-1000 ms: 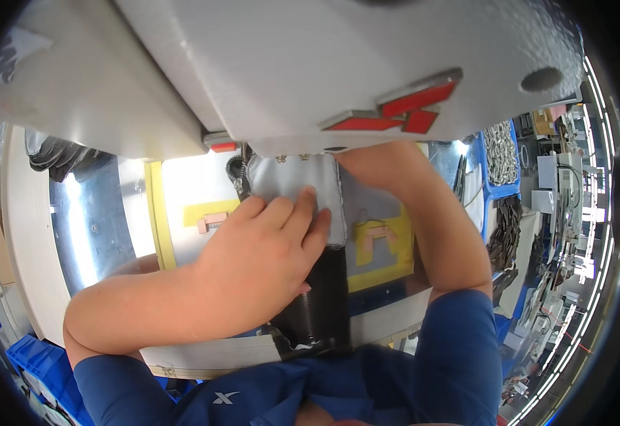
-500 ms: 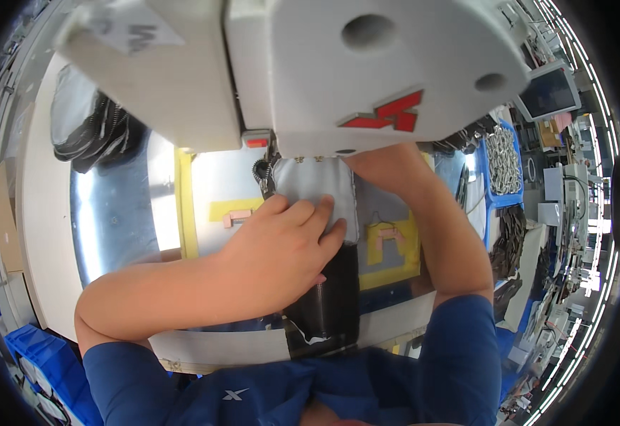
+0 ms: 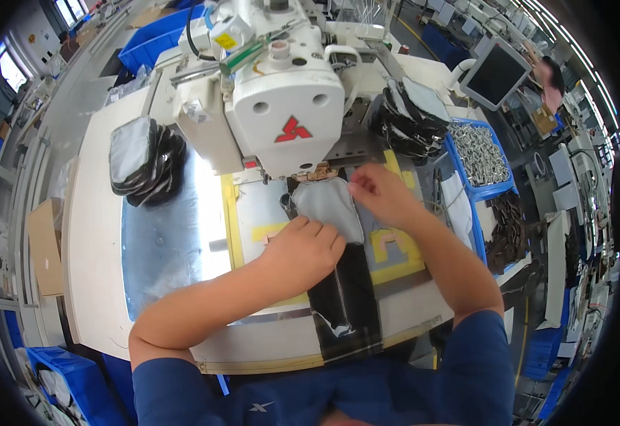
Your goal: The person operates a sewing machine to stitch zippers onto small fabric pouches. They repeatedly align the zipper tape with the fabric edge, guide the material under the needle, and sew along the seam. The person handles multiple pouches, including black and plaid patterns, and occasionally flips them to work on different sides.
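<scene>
Left hand [image 3: 304, 248] curled on grey panel [image 3: 327, 202], grip hidden; right hand [image 3: 379, 192] half-curled at panel's edge, hold unclear.

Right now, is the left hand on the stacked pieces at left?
No, the left hand is at the grey panel's lower part.

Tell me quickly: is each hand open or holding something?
Left hand: fingers curled on the grey fabric panel; grip cannot be told.
Right hand: loosely curled by the panel's right edge; hold cannot be told.

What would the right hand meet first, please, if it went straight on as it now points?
Probably the grey panel; if the right hand passes above it, the copper-coloured clamp. Depth is unclear.
</scene>
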A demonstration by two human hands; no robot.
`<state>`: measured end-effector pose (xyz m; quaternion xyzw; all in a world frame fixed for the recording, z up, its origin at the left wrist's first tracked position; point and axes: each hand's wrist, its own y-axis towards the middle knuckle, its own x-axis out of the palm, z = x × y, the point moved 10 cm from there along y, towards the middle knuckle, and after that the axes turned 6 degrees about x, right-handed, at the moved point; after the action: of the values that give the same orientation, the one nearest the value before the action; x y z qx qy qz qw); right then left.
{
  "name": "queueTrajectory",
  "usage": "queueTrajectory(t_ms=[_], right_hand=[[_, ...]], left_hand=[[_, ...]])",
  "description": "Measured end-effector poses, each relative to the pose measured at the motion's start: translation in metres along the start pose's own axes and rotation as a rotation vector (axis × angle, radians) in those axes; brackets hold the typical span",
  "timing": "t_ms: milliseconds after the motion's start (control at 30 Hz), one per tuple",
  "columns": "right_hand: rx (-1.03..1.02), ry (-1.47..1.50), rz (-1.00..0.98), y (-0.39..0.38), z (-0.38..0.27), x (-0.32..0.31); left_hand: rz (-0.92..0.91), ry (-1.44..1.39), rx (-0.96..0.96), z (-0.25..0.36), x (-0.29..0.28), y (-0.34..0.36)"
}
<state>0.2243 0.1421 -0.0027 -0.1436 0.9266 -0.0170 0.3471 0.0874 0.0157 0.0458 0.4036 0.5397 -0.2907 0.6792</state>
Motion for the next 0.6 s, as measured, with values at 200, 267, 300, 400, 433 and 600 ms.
queueTrajectory(t_ms=[200,267,300,400,433,600], right_hand=[[-0.089,0.120,0.139,-0.103,-0.005,-0.003],[-0.251,-0.089,-0.009,-0.130,-0.032,0.017],[-0.215,-0.094,-0.278,-0.140,-0.034,0.040],[-0.167,-0.160,-0.596,-0.174,-0.043,0.072],[-0.215,-0.086,-0.568,-0.177,-0.052,0.069],[-0.306,0.017,-0.648,-0.187,-0.095,0.053]], left_hand=[[0.630,-0.003,-0.482,-0.047,-0.115,-0.067],[0.840,-0.065,-0.727,-0.066,-0.159,-0.127],[1.036,-0.302,-0.740,-0.077,-0.168,-0.160],[1.111,0.026,-0.923,-0.081,-0.210,-0.239],[1.040,0.320,-1.021,-0.066,-0.219,-0.245],[0.630,-0.002,-0.737,-0.040,-0.180,-0.159]])
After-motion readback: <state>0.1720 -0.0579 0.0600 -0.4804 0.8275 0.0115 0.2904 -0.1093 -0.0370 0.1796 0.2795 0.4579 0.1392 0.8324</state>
